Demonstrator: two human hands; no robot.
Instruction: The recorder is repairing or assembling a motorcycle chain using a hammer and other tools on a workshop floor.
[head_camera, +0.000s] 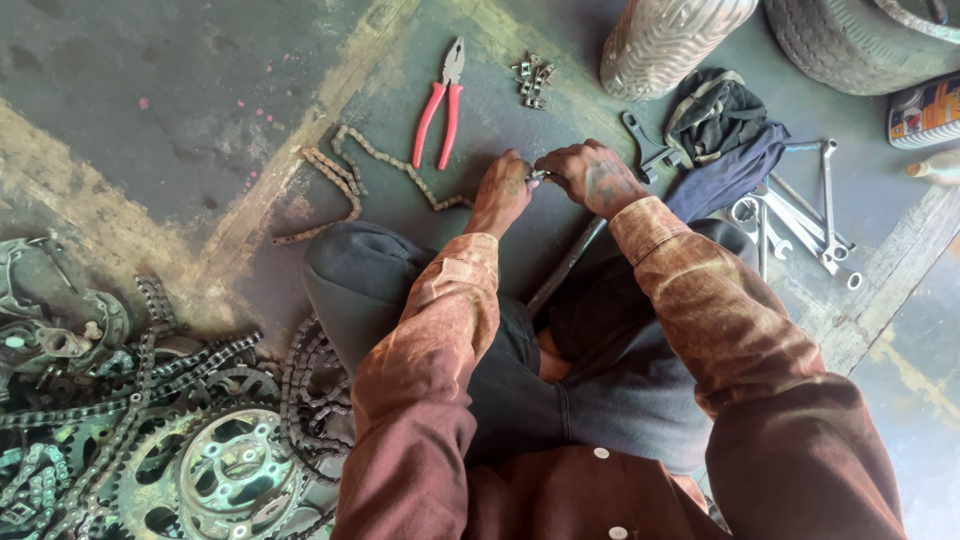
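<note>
I squat over a grey concrete floor. My left hand (502, 192) and my right hand (592, 176) meet over a small metal chain piece (538, 175), both pinching it. A rusty drive chain (355, 180) snakes across the floor from the left up to my left hand. Red-handled pliers (440, 115) lie just beyond the chain, shut. A small heap of loose chain links (533, 80) sits further back. A long metal bar (565, 265) lies under my hands, between my knees.
A pile of old chains and sprockets (150, 430) fills the lower left. Several spanners (800, 215) and dark rags (720, 130) lie to the right. A tyre (850, 40), a ribbed metal part (665, 40) and an oil can (925, 110) stand at the back right.
</note>
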